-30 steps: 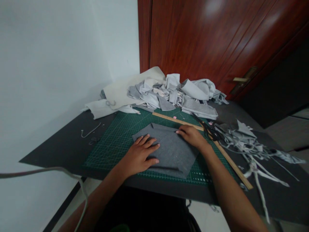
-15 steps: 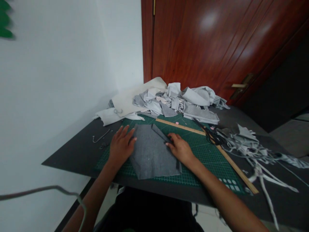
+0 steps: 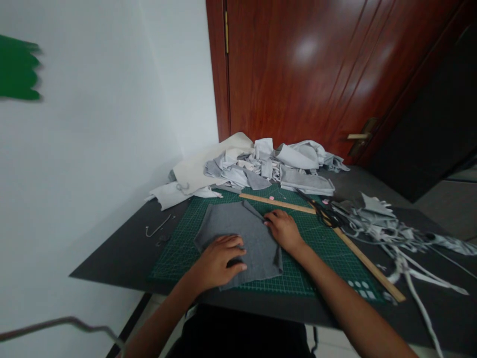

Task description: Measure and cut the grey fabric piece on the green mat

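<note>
A grey piece of cloth (image 3: 257, 238) lies on the green cutting mat (image 3: 175, 253), its right edge turned over in a narrow fold. My left hand (image 3: 223, 258) rests over the cloth's lower left part, thumb apart from the fingers, holding nothing. At the folded right edge, my right hand (image 3: 283, 228) has its fingers curled and pinches the fold. Part of the cloth is hidden under my left hand.
A wooden ruler (image 3: 279, 203) crosses the mat behind the cloth, and another ruler (image 3: 367, 261) slants along the right. Black scissors (image 3: 328, 216) lie where they meet. Fabric scraps (image 3: 257, 166) pile up at the back; tangled strips (image 3: 376, 219) lie right.
My left hand has moved from the cloth's upper left edge down and right onto its lower part. My right hand stays at the folded edge. The camera view has tilted slightly up.
</note>
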A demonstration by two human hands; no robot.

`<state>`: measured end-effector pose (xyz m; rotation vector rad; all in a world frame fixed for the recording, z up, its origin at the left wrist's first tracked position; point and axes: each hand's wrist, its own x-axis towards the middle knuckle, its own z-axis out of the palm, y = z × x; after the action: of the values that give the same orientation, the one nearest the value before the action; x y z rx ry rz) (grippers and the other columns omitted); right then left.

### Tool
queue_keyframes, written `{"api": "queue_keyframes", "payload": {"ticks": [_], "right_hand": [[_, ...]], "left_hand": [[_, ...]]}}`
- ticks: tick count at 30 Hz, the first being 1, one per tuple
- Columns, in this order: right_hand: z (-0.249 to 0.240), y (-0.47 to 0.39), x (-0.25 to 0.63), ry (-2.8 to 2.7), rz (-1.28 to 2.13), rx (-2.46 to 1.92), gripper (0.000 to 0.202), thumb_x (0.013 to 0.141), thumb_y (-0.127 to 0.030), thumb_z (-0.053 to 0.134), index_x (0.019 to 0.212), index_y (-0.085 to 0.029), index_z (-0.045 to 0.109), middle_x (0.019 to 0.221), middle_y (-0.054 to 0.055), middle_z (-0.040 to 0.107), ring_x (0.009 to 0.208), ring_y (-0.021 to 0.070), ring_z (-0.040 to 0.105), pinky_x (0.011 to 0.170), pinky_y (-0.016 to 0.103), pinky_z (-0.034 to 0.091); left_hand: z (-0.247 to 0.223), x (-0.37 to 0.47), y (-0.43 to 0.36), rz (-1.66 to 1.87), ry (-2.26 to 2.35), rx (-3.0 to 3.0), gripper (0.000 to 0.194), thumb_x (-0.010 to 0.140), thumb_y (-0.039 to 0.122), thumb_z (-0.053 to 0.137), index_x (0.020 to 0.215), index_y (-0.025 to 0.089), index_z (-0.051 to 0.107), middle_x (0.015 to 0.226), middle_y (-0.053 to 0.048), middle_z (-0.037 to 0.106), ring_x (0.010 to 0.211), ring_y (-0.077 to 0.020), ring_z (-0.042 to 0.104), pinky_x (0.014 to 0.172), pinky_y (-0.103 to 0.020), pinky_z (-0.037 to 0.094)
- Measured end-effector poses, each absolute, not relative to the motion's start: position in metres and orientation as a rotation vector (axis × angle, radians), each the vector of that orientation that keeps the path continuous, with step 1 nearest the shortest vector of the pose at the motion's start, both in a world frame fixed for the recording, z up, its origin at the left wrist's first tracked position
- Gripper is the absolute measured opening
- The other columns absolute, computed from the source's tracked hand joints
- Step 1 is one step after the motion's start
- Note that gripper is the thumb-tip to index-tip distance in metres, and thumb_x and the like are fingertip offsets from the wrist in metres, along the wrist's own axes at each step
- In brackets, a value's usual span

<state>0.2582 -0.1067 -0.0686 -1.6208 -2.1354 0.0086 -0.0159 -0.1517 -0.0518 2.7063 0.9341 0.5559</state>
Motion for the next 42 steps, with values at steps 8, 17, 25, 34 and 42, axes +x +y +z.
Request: {"api": "queue_keyframes", "payload": {"ticks": [8, 17, 25, 34, 42], "right_hand": [[-0.073, -0.093, 0.261, -2.194, 0.230, -1.391, 0.037, 0.092, 0.000, 0.050, 0.105, -0.021, 0.076, 0.110, 0.010, 0.067, 0.107, 0.0229, 0.063, 0.097, 0.035, 0.049], [-0.049, -0.113, 0.276, -2.425, 0.567, -1.600, 0.105, 0.065, -0.062, 0.088, 0.154, -0.022, 0.049, 0.165, 0.023, 0.033, 0.148, 0.0458, 0.033, 0.117, 0.062, 0.026], [-0.033, -0.125, 0.279, -2.571, 0.654, -1.811, 0.143, 0.051, -0.076, 0.085, 0.165, -0.017, 0.023, 0.172, 0.027, 0.010, 0.157, 0.0477, 0.008, 0.123, 0.064, 0.001], [-0.047, -0.121, 0.262, -2.600, 0.642, -1.503, 0.132, 0.056, -0.080, 0.080, 0.164, -0.024, 0.031, 0.174, 0.021, 0.013, 0.158, 0.0446, 0.008, 0.124, 0.061, -0.002], [-0.043, -0.122, 0.271, -2.626, 0.710, -1.546, 0.126, 0.061, -0.074, 0.082, 0.165, -0.028, 0.026, 0.175, 0.016, 0.007, 0.159, 0.0416, 0.000, 0.124, 0.062, -0.002]], "left_hand": [[-0.017, 0.011, -0.144, 0.111, 1.296, 2.798, 0.042, 0.101, 0.049, 0.056, 0.082, 0.017, 0.076, 0.088, -0.008, 0.074, 0.088, -0.0247, 0.071, 0.078, -0.034, 0.051], [-0.016, 0.081, -0.111, 0.056, 1.671, 2.741, 0.045, 0.102, 0.046, 0.049, 0.100, 0.012, 0.078, 0.100, -0.019, 0.075, 0.095, -0.0365, 0.071, 0.079, -0.046, 0.052], [-0.068, 0.076, -0.126, 0.293, 1.089, 2.859, 0.076, 0.099, 0.052, 0.051, 0.159, 0.010, 0.031, 0.166, -0.018, 0.033, 0.155, -0.0325, 0.028, 0.126, -0.052, 0.022], [-0.066, 0.036, -0.143, 0.359, 1.283, 2.821, 0.057, 0.097, 0.049, 0.058, 0.145, 0.018, 0.053, 0.155, -0.015, 0.049, 0.149, -0.0382, 0.037, 0.122, -0.060, 0.028], [-0.043, 0.040, -0.169, 0.454, 0.744, 2.716, 0.023, 0.092, 0.030, 0.068, 0.115, 0.024, 0.069, 0.126, -0.004, 0.067, 0.125, -0.0216, 0.057, 0.114, -0.037, 0.041]]}}
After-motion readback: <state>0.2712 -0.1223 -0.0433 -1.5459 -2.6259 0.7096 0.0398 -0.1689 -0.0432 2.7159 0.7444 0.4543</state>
